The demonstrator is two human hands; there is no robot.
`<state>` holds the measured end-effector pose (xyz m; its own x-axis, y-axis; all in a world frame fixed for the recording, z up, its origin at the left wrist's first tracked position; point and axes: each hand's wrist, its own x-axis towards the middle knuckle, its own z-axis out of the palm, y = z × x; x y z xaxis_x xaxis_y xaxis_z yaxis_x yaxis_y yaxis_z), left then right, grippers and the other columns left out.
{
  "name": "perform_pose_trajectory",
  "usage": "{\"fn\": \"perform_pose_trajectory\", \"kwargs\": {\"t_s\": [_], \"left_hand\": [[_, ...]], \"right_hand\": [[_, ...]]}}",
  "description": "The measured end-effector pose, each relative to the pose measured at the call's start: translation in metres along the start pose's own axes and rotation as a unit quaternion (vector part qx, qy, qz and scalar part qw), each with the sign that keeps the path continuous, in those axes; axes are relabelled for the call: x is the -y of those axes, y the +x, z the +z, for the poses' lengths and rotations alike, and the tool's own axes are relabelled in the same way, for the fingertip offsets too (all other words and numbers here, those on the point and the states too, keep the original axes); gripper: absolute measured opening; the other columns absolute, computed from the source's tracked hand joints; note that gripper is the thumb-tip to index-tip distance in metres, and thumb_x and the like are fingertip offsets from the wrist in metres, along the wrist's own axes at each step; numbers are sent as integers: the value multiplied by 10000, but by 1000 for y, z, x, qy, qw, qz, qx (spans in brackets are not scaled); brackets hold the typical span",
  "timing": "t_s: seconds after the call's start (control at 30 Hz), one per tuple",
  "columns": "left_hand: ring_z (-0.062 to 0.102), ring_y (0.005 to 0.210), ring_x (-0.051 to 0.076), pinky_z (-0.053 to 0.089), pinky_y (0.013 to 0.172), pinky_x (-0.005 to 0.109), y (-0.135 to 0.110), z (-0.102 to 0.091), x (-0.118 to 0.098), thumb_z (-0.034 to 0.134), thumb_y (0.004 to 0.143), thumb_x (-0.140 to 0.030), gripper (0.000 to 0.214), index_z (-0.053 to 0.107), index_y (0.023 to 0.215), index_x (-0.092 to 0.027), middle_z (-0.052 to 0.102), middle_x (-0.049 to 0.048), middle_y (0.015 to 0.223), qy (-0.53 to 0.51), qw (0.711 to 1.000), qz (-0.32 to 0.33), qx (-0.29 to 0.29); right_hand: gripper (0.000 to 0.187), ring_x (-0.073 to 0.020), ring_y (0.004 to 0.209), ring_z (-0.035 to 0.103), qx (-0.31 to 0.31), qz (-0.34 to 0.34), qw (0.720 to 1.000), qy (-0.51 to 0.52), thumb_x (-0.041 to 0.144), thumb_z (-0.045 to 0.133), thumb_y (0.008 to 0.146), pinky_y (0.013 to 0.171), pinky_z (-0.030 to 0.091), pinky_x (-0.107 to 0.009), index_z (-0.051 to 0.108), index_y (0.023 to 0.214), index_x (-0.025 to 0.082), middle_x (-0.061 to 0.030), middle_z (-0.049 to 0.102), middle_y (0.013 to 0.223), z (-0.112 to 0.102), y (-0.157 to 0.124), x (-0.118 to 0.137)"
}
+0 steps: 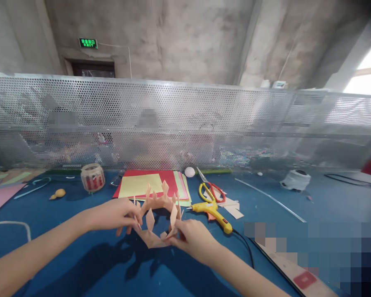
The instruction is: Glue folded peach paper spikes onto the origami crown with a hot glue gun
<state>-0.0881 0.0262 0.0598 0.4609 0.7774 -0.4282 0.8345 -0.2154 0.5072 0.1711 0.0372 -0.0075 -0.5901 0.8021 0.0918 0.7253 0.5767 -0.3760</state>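
A peach paper crown (154,240), a ring with pointed diamond tips along its upper edge, is held just above the blue table. My left hand (123,215) pinches its left side between thumb and fingers. On the right side, my right hand (193,239) grips the band near its front, with the thumb along the edge. The crown's shadow falls on the table below. Just beyond my right hand lie a yellow glue gun (212,211) and scissors (208,185) with red and yellow handles, on peach paper scraps (234,211).
Coloured paper sheets (142,185) are stacked behind the crown. A jar (92,178), a small gourd (58,194) and a white egg-shaped thing (189,171) stand around them. A clear stick (270,199) and a whitish wrapped roll (296,180) lie right. A perforated metal screen (179,123) borders the table.
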Motion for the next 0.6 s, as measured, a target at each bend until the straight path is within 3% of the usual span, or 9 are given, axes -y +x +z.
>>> {"fn": "perform_pose_trajectory", "kwargs": {"t_s": [0.1,0.23,0.37,0.6], "left_hand": [[657,932,202,564,813,398,4,7,8,589,962,-369,280,605,1137,-151,645,68,1107,-26,1000,-9,-11],[658,924,200,565,806,395,12,27,14,587,963,-369,287,598,1150,-152,644,69,1107,-59,996,-42,-52],[659,904,194,569,784,384,14,44,19,584,965,-371,297,588,1166,-152,641,70,1103,-105,987,-71,-96],[661,848,176,573,745,358,8,50,28,579,969,-370,282,594,1143,-148,651,58,1050,-163,980,-74,-90]], "right_hand": [[211,-135,700,629,44,1,999,20,367,645,901,682,522,-319,653,901,156,11,665,798,3,3,-6],[236,-149,785,652,75,-4,995,58,379,609,931,729,555,-349,646,990,154,-16,676,914,10,9,-12],[227,-152,797,655,78,-18,992,98,362,602,938,732,559,-351,642,1018,153,-21,675,938,15,14,-15],[126,-135,717,634,47,-30,981,188,273,655,883,691,519,-305,637,930,158,13,668,816,19,13,-17]]}}
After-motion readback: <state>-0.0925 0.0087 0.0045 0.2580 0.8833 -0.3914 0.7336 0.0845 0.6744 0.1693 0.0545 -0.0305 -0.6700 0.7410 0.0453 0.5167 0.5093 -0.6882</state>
